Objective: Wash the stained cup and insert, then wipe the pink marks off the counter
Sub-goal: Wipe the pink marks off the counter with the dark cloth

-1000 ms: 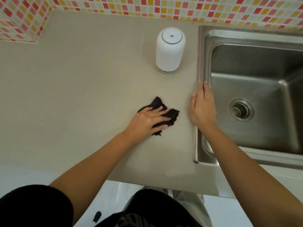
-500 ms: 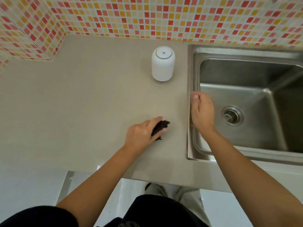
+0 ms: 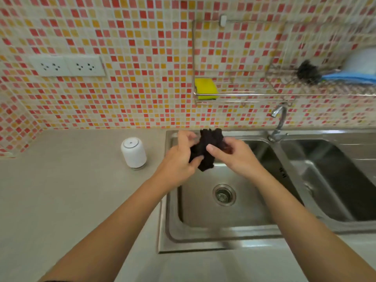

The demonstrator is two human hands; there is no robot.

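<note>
Left hand [image 3: 179, 159] and right hand [image 3: 234, 157] both grip dark cloth [image 3: 207, 147], fingers curled, frame centre, above left sink basin [image 3: 203, 212].

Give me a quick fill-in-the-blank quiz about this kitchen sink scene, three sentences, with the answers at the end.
1. The left hand and the right hand grip a dark cloth over the ____.
2. The sponge in the wall rack is ____.
3. The white canister stands on the ____.
Answers: sink; yellow; counter.
</note>
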